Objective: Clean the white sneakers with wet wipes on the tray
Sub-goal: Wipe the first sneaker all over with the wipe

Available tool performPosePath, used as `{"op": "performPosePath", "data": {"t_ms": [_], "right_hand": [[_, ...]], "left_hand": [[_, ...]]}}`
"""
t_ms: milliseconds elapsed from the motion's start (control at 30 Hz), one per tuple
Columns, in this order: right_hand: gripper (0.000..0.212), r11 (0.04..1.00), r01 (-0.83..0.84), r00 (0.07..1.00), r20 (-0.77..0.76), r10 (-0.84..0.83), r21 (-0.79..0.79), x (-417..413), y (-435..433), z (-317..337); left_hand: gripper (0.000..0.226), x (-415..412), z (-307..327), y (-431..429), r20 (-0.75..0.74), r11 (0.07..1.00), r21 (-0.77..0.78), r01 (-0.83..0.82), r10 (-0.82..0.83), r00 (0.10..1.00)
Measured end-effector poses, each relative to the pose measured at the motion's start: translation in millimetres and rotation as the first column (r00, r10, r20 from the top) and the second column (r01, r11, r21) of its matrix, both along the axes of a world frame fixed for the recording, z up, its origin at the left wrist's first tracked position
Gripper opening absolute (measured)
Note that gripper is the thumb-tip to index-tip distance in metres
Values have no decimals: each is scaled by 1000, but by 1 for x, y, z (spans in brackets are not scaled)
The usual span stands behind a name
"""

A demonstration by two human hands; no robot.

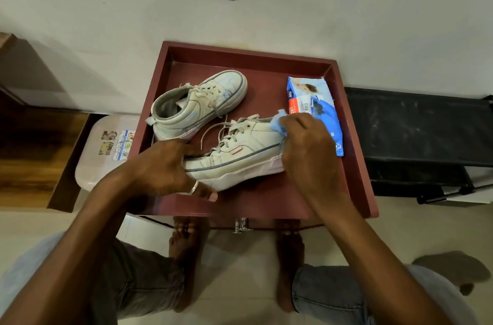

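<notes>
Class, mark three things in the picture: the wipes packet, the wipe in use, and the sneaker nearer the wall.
wipes packet (324,111): head view, blue printed front.
wipe (277,123): head view, crumpled blue fold.
far sneaker (192,114): head view, side panel below the laces.

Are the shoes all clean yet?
Not yet. A wipe is already out of the pack. The left hand holds the near sneaker on the tray while the right hand presses the wipe on its toe. The far sneaker lies untouched with bluish marks, so it's left.
</notes>
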State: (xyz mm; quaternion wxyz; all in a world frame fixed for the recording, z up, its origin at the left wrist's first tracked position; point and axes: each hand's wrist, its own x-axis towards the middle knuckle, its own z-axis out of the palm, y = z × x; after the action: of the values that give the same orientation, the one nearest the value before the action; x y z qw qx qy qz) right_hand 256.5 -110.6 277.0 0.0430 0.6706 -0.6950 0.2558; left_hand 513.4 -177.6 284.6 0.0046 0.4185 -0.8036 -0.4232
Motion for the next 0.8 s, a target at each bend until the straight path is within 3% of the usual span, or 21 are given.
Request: {"op": "performPosePath", "data": {"t_ms": [100, 233, 300, 367, 467, 567, 700, 800], "right_hand": [[25, 999, 54, 998, 25, -54, 5, 15, 5, -5], [33, 970, -243, 964, -110, 241, -6, 65, 33, -5], [32, 950, -313, 945, -100, 313, 14, 58, 33, -4], [31, 971, -238, 970, -38, 239, 18, 32, 23, -2], [17, 1000, 9, 996, 94, -10, 13, -5, 10, -3], [25, 995, 102, 986, 131, -103, 19, -2, 7, -10], [25, 990, -112, 993, 37, 116, -86, 40, 19, -10], [27, 954, -299, 951, -96, 294, -35, 58, 25, -9]], "left_hand": [[77, 1, -1, -2, 4, 1000, 29, 2, -2, 1000], [61, 3, -3, -3, -10, 999, 22, 24, -24, 1000], [56, 5, -4, -5, -24, 999, 33, 32, -31, 999], [58, 7, -4, -6, -29, 998, 52, 34, -33, 999], [61, 7, -4, -7, -40, 996, 81, 38, -35, 999], [52, 3, -1, -5, -63, 994, 99, 41, -35, 997], [51, 3, -1, -5, -59, 994, 110, 29, -22, 998], [57, 5, -2, -6, -59, 993, 118, 31, -24, 998]]}}
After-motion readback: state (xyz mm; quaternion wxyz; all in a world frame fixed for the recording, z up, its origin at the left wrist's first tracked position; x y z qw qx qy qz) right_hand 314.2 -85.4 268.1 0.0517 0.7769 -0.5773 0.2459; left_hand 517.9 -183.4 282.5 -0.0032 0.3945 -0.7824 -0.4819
